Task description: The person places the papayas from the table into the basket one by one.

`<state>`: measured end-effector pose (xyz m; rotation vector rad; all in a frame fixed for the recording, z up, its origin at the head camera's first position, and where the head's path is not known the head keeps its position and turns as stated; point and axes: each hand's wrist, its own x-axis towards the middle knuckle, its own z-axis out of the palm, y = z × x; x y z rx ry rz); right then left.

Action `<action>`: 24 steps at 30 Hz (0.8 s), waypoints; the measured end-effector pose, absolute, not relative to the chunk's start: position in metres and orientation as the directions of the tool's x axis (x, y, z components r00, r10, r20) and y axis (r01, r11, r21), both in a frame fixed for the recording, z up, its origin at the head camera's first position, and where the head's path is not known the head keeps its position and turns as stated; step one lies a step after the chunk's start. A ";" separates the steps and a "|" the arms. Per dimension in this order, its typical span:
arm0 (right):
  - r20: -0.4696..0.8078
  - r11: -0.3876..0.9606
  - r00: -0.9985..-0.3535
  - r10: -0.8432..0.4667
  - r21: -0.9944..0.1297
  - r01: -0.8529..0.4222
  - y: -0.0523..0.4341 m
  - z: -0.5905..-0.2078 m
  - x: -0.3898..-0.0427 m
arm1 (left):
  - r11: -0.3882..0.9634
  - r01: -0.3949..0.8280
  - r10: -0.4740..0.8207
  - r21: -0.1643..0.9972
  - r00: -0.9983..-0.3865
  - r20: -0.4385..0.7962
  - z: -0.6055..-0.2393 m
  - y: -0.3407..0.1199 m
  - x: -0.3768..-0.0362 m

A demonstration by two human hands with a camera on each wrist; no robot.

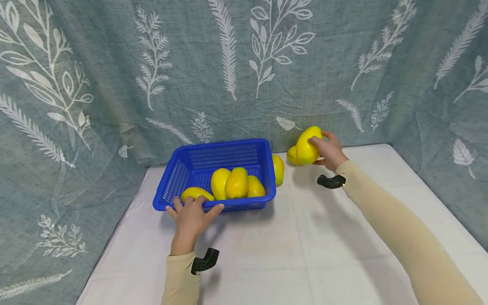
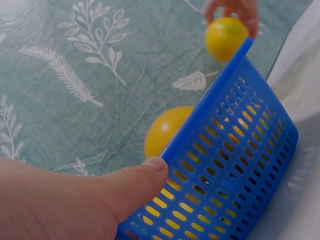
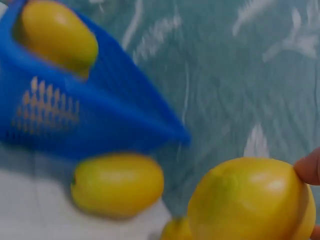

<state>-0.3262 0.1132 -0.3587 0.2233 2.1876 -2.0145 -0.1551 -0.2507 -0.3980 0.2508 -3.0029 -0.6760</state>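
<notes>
A blue slotted basket [image 1: 259,149] stands on the white table and holds several yellow fruits [image 1: 236,183]. My left hand [image 1: 192,212] grips the basket's near rim [image 2: 200,127], thumb [image 2: 135,182] against the outer wall. To the basket's right, my right hand [image 1: 328,149] holds a yellow fruit [image 1: 307,145] lifted off the table; the same held fruit [image 3: 252,200] fills the right wrist view, and the held fruit [image 2: 225,37] shows beyond the rim in the left wrist view. Another fruit [image 1: 278,168] lies against the basket's right wall, and a third fruit [image 1: 292,155] sits behind the held one.
A teal curtain with white leaf prints [image 1: 244,72] hangs behind and along both sides of the table. The white tabletop [image 1: 297,250] stretches towards me in front of the basket.
</notes>
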 end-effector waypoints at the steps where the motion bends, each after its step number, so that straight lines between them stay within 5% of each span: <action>1: -0.211 0.085 -0.977 -0.013 -0.974 0.209 0.109 -0.353 -0.325 | 0.892 -0.146 -0.169 0.428 -0.985 0.016 -0.398 -0.251 -0.155; 11: -0.194 0.139 -0.964 -0.181 -0.975 0.170 0.048 -0.318 -0.296 | 0.891 -0.151 -0.172 0.429 -0.985 0.011 -0.397 -0.253 -0.154; 24: -0.233 0.186 -0.927 -0.295 -0.965 0.183 0.006 -0.331 -0.273 | 0.895 -0.154 -0.168 0.419 -0.986 -0.002 -0.399 -0.250 -0.157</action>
